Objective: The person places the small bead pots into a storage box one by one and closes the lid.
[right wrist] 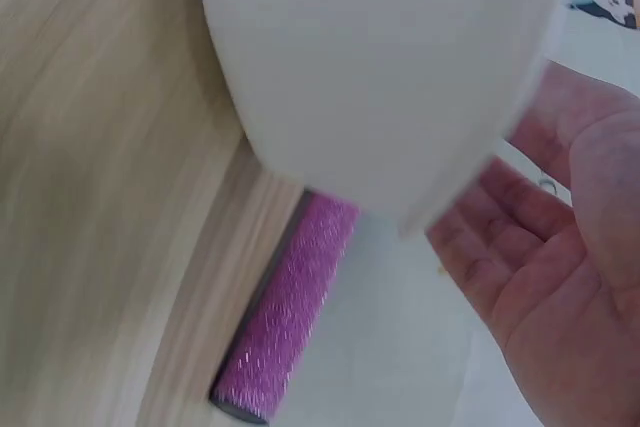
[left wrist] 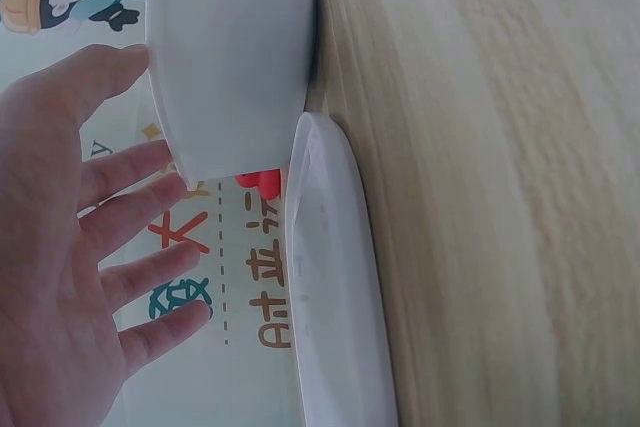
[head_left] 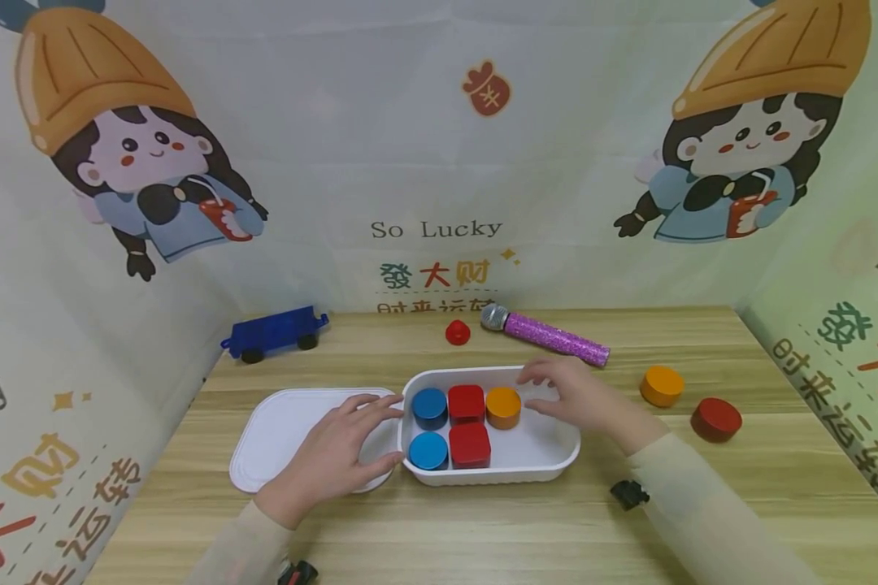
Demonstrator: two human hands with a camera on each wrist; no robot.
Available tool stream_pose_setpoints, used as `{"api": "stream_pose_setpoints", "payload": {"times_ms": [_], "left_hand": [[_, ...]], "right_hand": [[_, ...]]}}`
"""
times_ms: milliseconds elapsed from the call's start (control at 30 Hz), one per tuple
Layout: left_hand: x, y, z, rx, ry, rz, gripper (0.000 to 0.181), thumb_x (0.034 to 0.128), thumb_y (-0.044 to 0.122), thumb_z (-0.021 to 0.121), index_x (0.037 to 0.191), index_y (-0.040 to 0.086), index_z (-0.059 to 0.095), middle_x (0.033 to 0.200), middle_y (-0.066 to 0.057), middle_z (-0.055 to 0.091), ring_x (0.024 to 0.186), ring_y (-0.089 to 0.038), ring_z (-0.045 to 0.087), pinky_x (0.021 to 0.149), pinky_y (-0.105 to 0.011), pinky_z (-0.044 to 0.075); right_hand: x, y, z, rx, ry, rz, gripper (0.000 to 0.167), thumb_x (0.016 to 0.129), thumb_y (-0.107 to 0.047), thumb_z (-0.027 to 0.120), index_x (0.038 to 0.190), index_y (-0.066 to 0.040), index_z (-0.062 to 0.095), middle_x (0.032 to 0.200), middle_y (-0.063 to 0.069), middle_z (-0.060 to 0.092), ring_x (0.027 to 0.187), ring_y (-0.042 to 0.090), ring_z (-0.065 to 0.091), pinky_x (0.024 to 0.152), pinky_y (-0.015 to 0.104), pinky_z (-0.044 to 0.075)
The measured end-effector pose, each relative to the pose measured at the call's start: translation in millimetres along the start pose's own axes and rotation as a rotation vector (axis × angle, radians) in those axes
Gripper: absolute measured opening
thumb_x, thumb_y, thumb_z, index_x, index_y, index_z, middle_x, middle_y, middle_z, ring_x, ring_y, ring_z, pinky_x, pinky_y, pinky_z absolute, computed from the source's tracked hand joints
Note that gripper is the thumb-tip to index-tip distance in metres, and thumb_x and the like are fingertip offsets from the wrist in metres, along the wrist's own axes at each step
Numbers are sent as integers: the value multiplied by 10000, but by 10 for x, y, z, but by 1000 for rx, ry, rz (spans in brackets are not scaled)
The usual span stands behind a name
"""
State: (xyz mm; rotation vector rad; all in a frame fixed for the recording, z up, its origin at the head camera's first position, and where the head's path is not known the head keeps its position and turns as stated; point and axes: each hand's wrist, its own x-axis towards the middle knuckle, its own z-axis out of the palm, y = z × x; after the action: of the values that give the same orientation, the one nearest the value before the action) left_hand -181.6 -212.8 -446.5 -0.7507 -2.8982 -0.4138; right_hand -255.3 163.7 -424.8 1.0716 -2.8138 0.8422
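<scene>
A white oval-ended box (head_left: 486, 477) stands at the middle of the table. Inside, two blue round blocks (head_left: 429, 408) fill the left end, with two red squarish blocks (head_left: 470, 445) beside them. An orange round block (head_left: 503, 408) lies right of the upper red one. My left hand (head_left: 340, 447) touches the box's left rim with fingers spread; its thumb meets the rim in the left wrist view. My right hand (head_left: 571, 396) reaches over the box's right end, fingers loosely bent and apart from the orange block, holding nothing visible. The box wall (right wrist: 370, 67) partly hides its fingertips in the right wrist view.
A white lid (head_left: 285, 431) lies left of the box, under my left hand. Behind are a blue toy wagon (head_left: 278, 333), a small red piece (head_left: 457, 332) and a purple glitter microphone (head_left: 552, 335). An orange block (head_left: 662, 386) and a red round block (head_left: 716, 420) sit at right.
</scene>
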Motion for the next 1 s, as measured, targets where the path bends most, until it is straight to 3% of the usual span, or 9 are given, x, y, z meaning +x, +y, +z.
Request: {"api": "stream_pose_setpoints", "payload": {"times_ms": [567, 1000], "left_hand": [[2, 6, 0, 4, -3, -6, 583, 932, 619, 636, 1378, 244, 659, 1542, 69, 547, 1417, -281, 483, 1101, -585, 473], [0, 3, 8, -3, 4, -6, 575, 929, 606, 652, 1377, 245, 663, 1540, 68, 551, 1414, -282, 487, 1102, -585, 472]], "right_hand": [[-619, 356, -463, -92, 126, 103, 261, 903, -74, 773, 1159, -46, 728, 1207, 156, 714, 1025, 315, 665, 849, 511, 589], [-899, 684, -577, -192, 154, 200, 296, 900, -114, 781, 1163, 9, 724, 1258, 268, 683, 1189, 486, 624, 1037, 640, 477]]}}
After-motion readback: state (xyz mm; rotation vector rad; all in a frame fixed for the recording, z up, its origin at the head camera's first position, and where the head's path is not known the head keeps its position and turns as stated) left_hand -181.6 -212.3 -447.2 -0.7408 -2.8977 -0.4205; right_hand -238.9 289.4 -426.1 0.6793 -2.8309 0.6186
